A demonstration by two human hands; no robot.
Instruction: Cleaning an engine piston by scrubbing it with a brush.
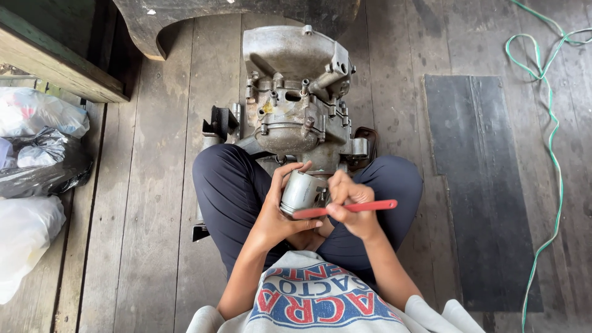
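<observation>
My left hand (pixel 277 213) wraps around a silver metal piston (pixel 301 190), held over my lap with its crown tilted toward the engine. My right hand (pixel 351 206) grips a red-handled brush (pixel 348 208) by its middle, the handle lying across and against the lower side of the piston. A grey metal engine case (pixel 296 98) stands on the wooden floor just beyond my knees, between my dark trouser legs (pixel 228 185).
Plastic bags, white and black (pixel 37 154), lie at the left. A dark rubber mat (pixel 478 179) lies on the plank floor at the right, with a green cord (pixel 549 123) looping beyond it. A wooden beam (pixel 55 58) and a dark curved piece (pixel 234 15) sit at the top.
</observation>
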